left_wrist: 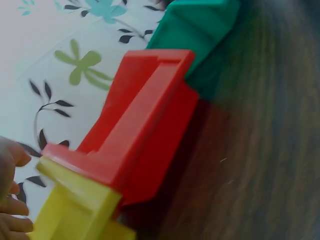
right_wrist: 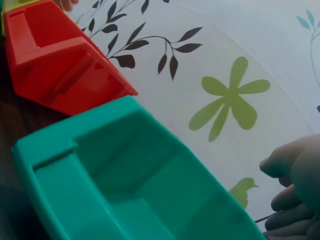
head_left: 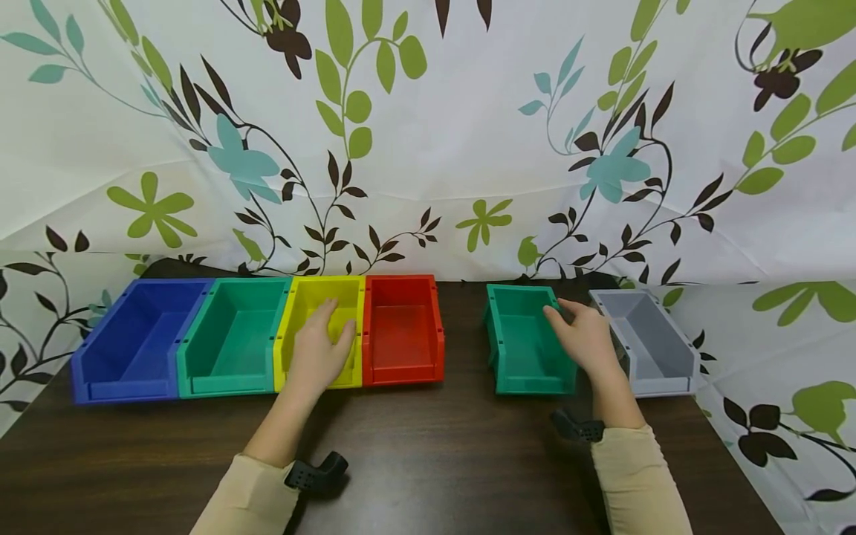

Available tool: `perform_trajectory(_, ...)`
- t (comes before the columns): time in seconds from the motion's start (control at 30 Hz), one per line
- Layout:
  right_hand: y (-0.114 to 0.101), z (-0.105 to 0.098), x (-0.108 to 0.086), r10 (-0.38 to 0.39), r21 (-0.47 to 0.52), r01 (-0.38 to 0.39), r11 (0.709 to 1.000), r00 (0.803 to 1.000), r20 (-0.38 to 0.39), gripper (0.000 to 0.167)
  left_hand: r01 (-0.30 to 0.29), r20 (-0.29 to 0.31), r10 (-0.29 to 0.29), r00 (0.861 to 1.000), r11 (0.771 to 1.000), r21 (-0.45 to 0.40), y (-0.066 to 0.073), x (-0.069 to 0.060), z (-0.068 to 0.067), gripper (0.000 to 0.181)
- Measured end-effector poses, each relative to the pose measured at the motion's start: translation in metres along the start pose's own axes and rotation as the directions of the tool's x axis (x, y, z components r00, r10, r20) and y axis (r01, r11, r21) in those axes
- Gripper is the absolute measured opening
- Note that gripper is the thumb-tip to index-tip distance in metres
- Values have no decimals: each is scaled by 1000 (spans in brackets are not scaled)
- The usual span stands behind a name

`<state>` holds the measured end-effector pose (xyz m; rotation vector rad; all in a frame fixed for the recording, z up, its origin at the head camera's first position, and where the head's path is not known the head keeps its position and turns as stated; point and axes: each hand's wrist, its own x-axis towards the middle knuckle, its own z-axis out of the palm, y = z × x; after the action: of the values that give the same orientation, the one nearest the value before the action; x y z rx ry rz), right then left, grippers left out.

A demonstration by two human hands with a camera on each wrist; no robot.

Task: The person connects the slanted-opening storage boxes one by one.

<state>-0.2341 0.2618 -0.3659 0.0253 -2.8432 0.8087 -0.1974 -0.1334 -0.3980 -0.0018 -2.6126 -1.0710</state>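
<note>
My left hand [head_left: 316, 353] hovers over the yellow bin [head_left: 304, 293], its fingers loosely extended and nothing in its grasp. That hand's fingers [left_wrist: 12, 215] show at the lower left of the left wrist view, beside the yellow bin. On the other side, my right hand [head_left: 588, 342] hangs over the right edge of a separate green bin [head_left: 528, 345]. Its thumb and fingers are apart, holding nothing; whether they touch the rim I cannot tell. The right wrist view shows these fingers [right_wrist: 290, 210] just beyond the green bin's edge.
A blue bin [head_left: 143, 338], another green bin [head_left: 237, 342], the yellow bin and a red bin [head_left: 403, 334] stand side by side. At the right end sits a grey bin [head_left: 649, 338]. Dark wooden table [head_left: 441, 461] lies in front; a leaf-patterned cloth [head_left: 461, 134] hangs behind.
</note>
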Motion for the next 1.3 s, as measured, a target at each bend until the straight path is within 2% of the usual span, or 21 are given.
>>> perform_trajectory(0.07,1,2,1,2,22,-3,1000,1000,21,62,18,66,-16,998,999,-40,1,-2,6,57)
perform_trajectory(0.17,4,3,3,16,46,-20,999,997,82,63,54,132,-41,990,994,-99,0,-2,13,60)
perform_trajectory(0.37,11,4,7,29,28,-36,999,981,193,57,110,192,-68,979,970,-219,-4,0,18,62)
perform_trajectory(0.47,13,5,8,27,42,-37,998,978,209,53,127,204,-80,976,966,-224,-2,0,17,61)
perform_trajectory(0.77,12,11,8,37,136,-61,989,984,173,50,181,243,-123,962,955,-234,-1,1,14,62)
perform_trajectory(0.97,7,18,10,5,192,-34,981,989,149,48,205,224,-150,963,947,-248,-3,0,12,60)
perform_trajectory(1.3,-6,18,13,-45,249,12,968,991,127,47,186,219,-128,967,945,-270,-2,0,15,60)
